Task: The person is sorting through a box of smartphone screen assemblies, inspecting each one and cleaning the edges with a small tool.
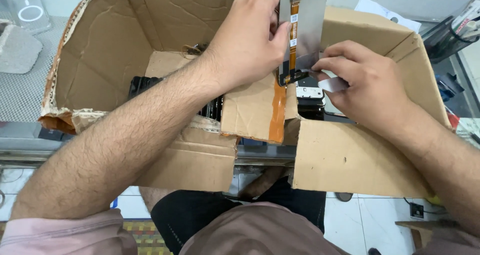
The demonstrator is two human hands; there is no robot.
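Over the torn brown cardboard box (350, 155), the left hand (247, 42) is clamped on the edge of a flat grey phone screen panel (311, 20) with an orange ribbon cable (293, 40) running down its back, holding it upright above the box's middle flap. The right hand (362, 82) pinches a thin silver strip (331, 84) at the panel's lower end, fingers closed together. Dark phone parts (142, 85) lie inside the box, which rests on a glass worktop (22, 130).
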